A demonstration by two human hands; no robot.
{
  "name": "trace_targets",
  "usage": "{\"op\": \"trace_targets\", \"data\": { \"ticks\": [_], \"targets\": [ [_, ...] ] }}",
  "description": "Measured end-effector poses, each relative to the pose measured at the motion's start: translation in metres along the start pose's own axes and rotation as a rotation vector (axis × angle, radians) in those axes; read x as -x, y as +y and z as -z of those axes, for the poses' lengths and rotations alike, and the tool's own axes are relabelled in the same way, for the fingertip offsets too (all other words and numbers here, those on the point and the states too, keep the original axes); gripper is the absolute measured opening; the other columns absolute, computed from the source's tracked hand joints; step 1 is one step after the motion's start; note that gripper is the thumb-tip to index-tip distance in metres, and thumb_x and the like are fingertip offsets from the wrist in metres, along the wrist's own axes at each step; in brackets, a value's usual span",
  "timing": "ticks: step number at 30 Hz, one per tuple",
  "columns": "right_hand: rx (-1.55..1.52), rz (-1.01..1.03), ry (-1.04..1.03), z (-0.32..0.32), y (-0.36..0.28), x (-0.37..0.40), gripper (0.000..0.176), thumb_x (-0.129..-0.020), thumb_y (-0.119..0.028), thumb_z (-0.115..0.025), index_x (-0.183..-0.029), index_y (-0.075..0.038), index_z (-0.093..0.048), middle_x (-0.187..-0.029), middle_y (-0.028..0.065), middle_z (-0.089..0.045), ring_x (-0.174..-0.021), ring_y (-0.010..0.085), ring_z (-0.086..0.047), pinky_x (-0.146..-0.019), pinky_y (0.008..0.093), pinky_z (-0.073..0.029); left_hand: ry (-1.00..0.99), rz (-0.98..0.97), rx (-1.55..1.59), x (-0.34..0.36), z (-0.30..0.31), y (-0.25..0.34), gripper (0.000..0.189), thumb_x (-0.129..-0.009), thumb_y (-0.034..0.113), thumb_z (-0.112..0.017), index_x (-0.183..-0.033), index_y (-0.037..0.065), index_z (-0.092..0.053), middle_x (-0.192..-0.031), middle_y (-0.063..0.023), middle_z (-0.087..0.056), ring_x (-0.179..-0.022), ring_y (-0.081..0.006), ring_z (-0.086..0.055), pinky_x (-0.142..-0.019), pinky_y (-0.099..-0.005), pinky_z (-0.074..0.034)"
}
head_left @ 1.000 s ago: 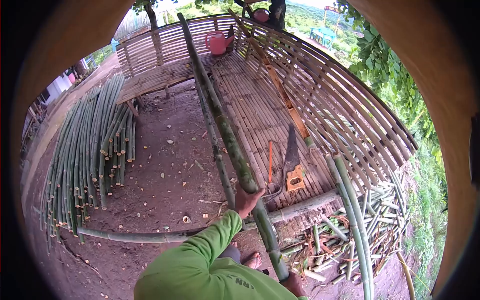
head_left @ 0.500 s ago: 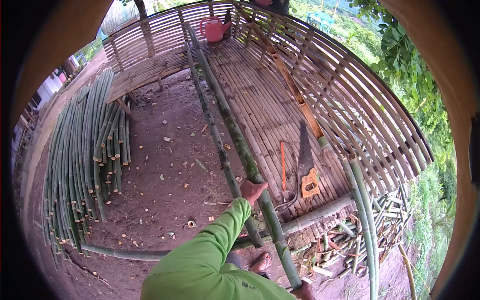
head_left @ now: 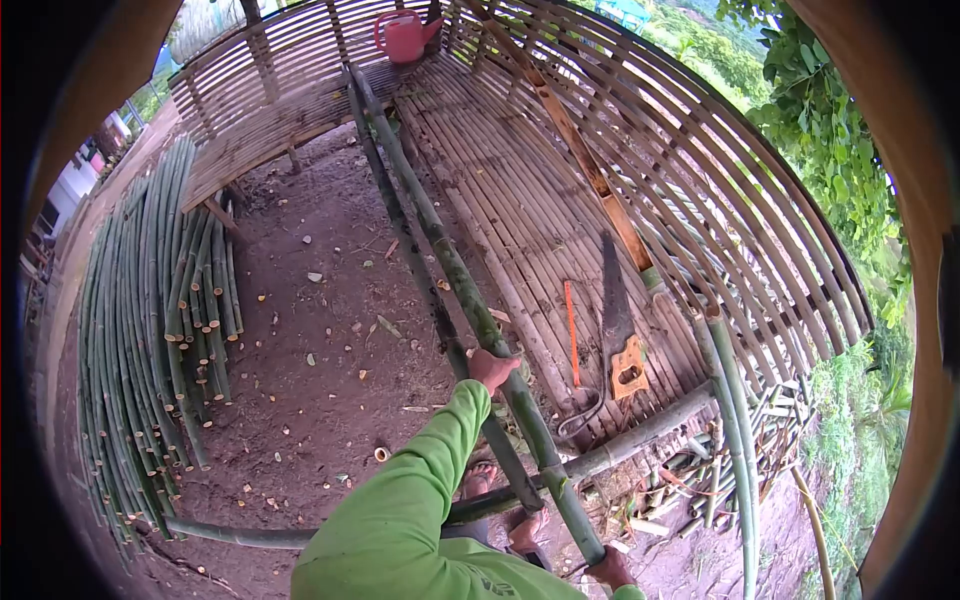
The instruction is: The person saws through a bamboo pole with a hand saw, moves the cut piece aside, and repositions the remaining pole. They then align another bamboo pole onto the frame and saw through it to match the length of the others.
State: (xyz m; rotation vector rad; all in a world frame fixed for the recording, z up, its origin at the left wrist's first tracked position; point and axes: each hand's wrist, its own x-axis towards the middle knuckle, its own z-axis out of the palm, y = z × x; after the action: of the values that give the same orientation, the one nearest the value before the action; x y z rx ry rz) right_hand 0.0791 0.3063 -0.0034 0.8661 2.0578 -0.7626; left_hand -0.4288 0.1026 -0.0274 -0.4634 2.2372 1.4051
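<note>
A long green bamboo pole (head_left: 532,415) slants from the far bench down to my body. My left hand (head_left: 492,369) is wrapped over it around the middle of its length. Near the bottom edge, my right hand (head_left: 610,569) grips the pole's near end, partly cut off by my sleeve and the view. Just left of it runs a second, darker bamboo pole (head_left: 432,297), close to my left wrist. A hand saw (head_left: 628,368) with a yellow-orange handle lies on the bamboo slat bench (head_left: 500,215), beside a thin orange strip (head_left: 573,335) and a curved metal piece.
Cut bamboo poles (head_left: 140,330) are piled on the left. A pink watering can (head_left: 404,38) stands in the bench's far corner. Slatted railing (head_left: 690,150) borders the right side. Bamboo offcuts (head_left: 690,490) lie at lower right; a horizontal pole (head_left: 640,438) crosses before my feet.
The view has shifted slightly, and more of my feet shows. Both hands keep hold of the pole, which sits a little further left of the saw. My right hand is more visible.
</note>
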Motion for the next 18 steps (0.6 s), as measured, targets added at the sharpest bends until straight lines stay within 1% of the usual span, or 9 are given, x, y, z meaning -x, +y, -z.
{"op": "trace_targets", "data": {
  "ticks": [4, 5, 8, 9, 11, 12, 13, 14, 18],
  "targets": [
    [0.033, -0.002, -0.008, 0.011, -0.021, -0.008, 0.068, -0.053, -0.040, -0.087, -0.103, -0.002, -0.062, -0.099, 0.0206, -0.068, -0.092, 0.0356, -0.066, -0.083, 0.0430, -0.052, 0.075, -0.102, -0.077, 0.005, 0.015, 0.023, 0.046, -0.068, 0.036, -0.082, -0.080, -0.006, -0.070, -0.079, -0.0180, -0.069, -0.072, -0.0255, -0.069, -0.064, -0.0381, -0.053],
    [0.072, -0.019, 0.000, 0.014, -0.033, -0.008, 0.067, -0.055, -0.038, -0.086, -0.105, -0.002, -0.061, -0.100, 0.0209, -0.067, -0.094, 0.0354, -0.066, -0.084, 0.0429, -0.052, 0.013, -0.123, -0.104, 0.015, 0.026, 0.033, 0.053, -0.069, 0.036, -0.081, -0.093, -0.009, -0.067, -0.081, -0.0202, -0.069, -0.073, -0.0276, -0.069, -0.064, -0.0384, -0.053],
    [0.038, -0.002, -0.013, 0.017, -0.047, -0.023, 0.066, -0.056, -0.035, -0.086, -0.107, -0.002, -0.061, -0.101, 0.0210, -0.067, -0.097, 0.0355, -0.065, -0.086, 0.0429, -0.052, 0.115, -0.302, -0.212, 0.010, 0.022, 0.011, 0.063, -0.073, 0.037, -0.078, -0.111, -0.008, -0.058, -0.094, -0.0241, -0.067, -0.086, -0.0328, -0.068, -0.075, -0.0401, -0.053],
    [0.053, 0.007, -0.027, 0.024, -0.061, -0.024, 0.065, -0.056, -0.033, -0.084, -0.109, -0.002, -0.062, -0.102, 0.0212, -0.067, -0.099, 0.0357, -0.064, -0.089, 0.0426, -0.051, 0.156, -0.449, -0.268, 0.015, 0.023, 0.008, 0.064, -0.074, 0.037, -0.077, -0.114, -0.008, -0.055, -0.099, -0.0253, -0.065, -0.091, -0.0345, -0.066, -0.079, -0.0409, -0.052],
    [0.014, 0.030, -0.021, 0.009, -0.058, -0.043, 0.063, -0.057, -0.032, -0.083, -0.108, -0.001, -0.063, -0.102, 0.0221, -0.067, -0.098, 0.0360, -0.065, -0.089, 0.0420, -0.051, 0.184, -0.743, -0.379, 0.038, 0.021, -0.004, 0.067, -0.076, 0.036, -0.075, -0.120, -0.007, -0.050, -0.108, -0.0276, -0.062, -0.101, -0.0378, -0.062, -0.088, -0.0424, -0.049],
    [0.015, 0.020, -0.036, 0.014, -0.071, -0.038, 0.061, -0.058, -0.029, -0.083, -0.107, 0.000, -0.062, -0.101, 0.0227, -0.067, -0.096, 0.0364, -0.065, -0.088, 0.0423, -0.052, 0.002, -0.684, -0.349, 0.064, 0.030, 0.015, 0.060, -0.077, 0.035, -0.074, -0.116, -0.006, -0.054, -0.113, -0.0291, -0.059, -0.108, -0.0412, -0.057, -0.094, -0.0441, -0.045],
    [0.062, 0.067, -0.032, 0.013, -0.071, -0.038, 0.055, -0.059, -0.027, -0.081, -0.104, 0.000, -0.062, -0.099, 0.0232, -0.067, -0.095, 0.0375, -0.065, -0.085, 0.0431, -0.053, -0.057, -0.747, -0.354, 0.077, 0.028, 0.021, 0.052, -0.080, 0.031, -0.072, -0.113, -0.006, -0.055, -0.109, -0.0276, -0.061, -0.106, -0.0405, -0.058, -0.093, -0.0437, -0.047],
    [-0.020, 0.104, 0.097, -0.002, -0.063, -0.040, 0.051, -0.054, -0.028, -0.079, -0.093, 0.001, -0.063, -0.083, 0.0224, -0.067, -0.079, 0.0360, -0.067, -0.073, 0.0430, -0.053, -0.124, -0.798, -0.396, 0.088, 0.025, 0.023, 0.049, -0.081, 0.029, -0.071, -0.112, -0.005, -0.057, -0.108, -0.0262, -0.061, -0.105, -0.0401, -0.058, -0.092, -0.0437, -0.047],
    [-0.053, 0.147, 0.033, -0.008, -0.067, -0.044, 0.053, -0.055, -0.025, -0.077, -0.098, 0.001, -0.058, -0.080, 0.0212, -0.066, -0.076, 0.0364, -0.066, -0.070, 0.0434, -0.053, -0.391, -0.986, -0.432, 0.122, -0.018, 0.026, 0.039, -0.082, 0.022, -0.070, -0.109, -0.003, -0.059, -0.104, -0.0225, -0.063, -0.100, -0.0384, -0.060, -0.090, -0.0432, -0.047]
  ]
}}
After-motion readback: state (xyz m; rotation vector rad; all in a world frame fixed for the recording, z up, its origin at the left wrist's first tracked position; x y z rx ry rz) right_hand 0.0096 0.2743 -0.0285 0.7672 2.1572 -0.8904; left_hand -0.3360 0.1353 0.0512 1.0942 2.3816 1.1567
